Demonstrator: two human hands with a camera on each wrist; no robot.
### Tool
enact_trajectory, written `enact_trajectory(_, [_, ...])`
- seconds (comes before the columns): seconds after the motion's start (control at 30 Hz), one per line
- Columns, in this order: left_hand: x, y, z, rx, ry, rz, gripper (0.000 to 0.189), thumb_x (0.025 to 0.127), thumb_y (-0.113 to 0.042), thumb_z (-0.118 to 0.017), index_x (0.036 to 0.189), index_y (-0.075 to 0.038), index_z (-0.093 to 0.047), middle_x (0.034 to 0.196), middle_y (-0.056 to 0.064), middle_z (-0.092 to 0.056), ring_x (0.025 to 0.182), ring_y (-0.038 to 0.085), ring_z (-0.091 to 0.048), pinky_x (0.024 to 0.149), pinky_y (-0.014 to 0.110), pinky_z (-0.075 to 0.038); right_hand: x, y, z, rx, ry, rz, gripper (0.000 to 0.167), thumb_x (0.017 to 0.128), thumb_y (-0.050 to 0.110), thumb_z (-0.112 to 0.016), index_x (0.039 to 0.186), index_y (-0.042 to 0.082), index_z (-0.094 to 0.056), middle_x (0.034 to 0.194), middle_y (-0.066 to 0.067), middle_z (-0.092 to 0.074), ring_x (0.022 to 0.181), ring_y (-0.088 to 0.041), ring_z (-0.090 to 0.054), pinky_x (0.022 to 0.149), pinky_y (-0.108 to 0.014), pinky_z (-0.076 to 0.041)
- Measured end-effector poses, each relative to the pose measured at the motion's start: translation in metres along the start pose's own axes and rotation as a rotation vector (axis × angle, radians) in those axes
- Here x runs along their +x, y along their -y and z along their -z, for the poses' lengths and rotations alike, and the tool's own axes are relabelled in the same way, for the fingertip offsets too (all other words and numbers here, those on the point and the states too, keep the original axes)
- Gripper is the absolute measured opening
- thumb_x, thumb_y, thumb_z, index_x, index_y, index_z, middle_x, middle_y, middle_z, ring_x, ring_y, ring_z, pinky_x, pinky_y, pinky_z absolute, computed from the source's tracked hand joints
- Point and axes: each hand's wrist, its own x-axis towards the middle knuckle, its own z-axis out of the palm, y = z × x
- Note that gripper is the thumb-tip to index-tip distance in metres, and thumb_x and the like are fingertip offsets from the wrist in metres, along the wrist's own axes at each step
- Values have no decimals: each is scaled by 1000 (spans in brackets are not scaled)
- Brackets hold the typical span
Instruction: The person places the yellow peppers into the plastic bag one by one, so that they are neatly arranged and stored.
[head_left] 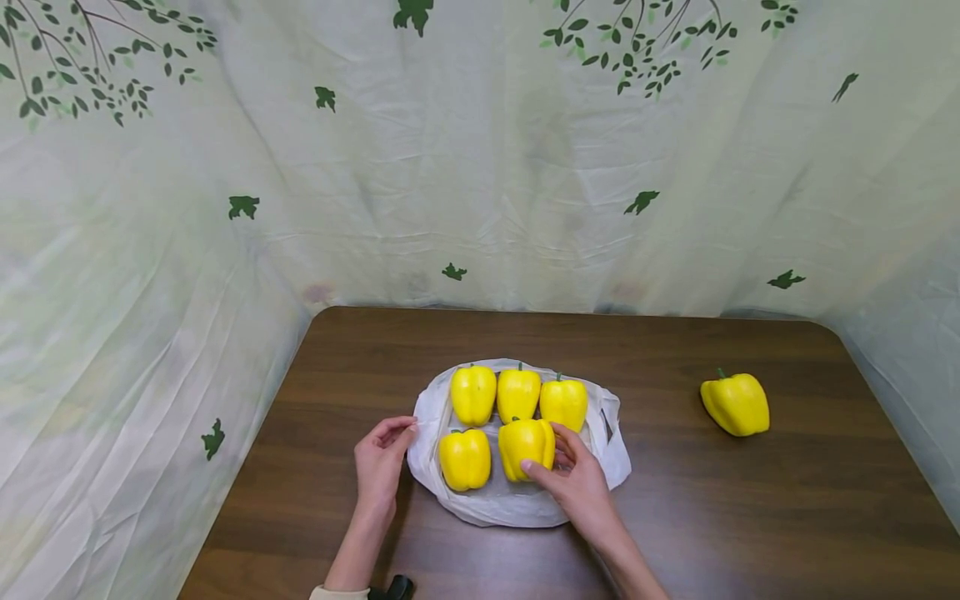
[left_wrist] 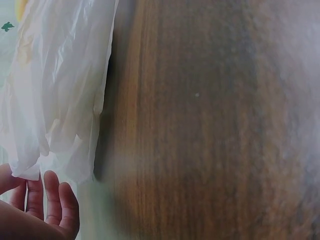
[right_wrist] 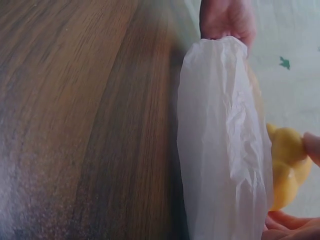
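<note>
A white plastic bag [head_left: 517, 508] lies spread on the table, its mouth facing up around several yellow bell peppers. My left hand [head_left: 384, 462] pinches the bag's left rim between thumb and fingers; the left wrist view shows this hand [left_wrist: 45, 205] at the bag's edge [left_wrist: 65, 85]. My right hand [head_left: 577, 483] grips a yellow bell pepper [head_left: 527, 450] at the bag's front right, thumb in front and fingers on its right side. Beside it sits another pepper [head_left: 465, 460], with a back row behind, including one pepper [head_left: 473, 395] at the left.
One more yellow bell pepper [head_left: 735, 404] lies on the brown wooden table [head_left: 660, 517], well to the right of the bag. A pale curtain [head_left: 480, 167] with green leaf prints hangs behind the table and along its sides. A dark object [head_left: 400, 587] shows by the left wrist.
</note>
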Motion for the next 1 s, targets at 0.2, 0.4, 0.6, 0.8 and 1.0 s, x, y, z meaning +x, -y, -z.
enact_trajectory(0.2, [0,0,0,1,-8,4,17,89,-3,-70,104,4,-72,96,9,-70,85,18,-62,77,19,-52,1,0,-4,-18,6,9,77,78,39,-83,140,9,-48,133,-8,-57,112,-23,-55,94,-40,-48])
enact_trajectory(0.4, [0,0,1,11,0,14,18,90,-4,-69,106,3,-71,97,8,-70,86,19,-62,78,20,-52,1,-2,-6,-37,12,24,78,77,37,-84,140,7,-49,131,-9,-58,109,-24,-57,93,-41,-49])
enact_trajectory(0.6, [0,0,1,17,-3,19,17,90,-4,-69,106,2,-72,97,8,-70,86,19,-62,77,20,-52,2,-4,-7,-50,17,26,77,76,35,-85,139,8,-49,129,-8,-58,108,-24,-58,92,-40,-50])
enact_trajectory(0.8, [1,0,1,24,0,20,18,90,-5,-70,106,2,-71,98,8,-70,86,19,-62,78,20,-52,3,-6,-7,-64,32,38,79,76,34,-85,139,5,-48,129,-12,-58,106,-26,-60,90,-41,-52])
enact_trajectory(1.0, [1,0,1,27,3,20,18,90,-6,-69,106,2,-72,99,9,-70,87,20,-61,78,20,-52,5,-7,-9,-84,43,21,81,75,36,-85,140,7,-47,128,-11,-59,103,-23,-60,89,-39,-52])
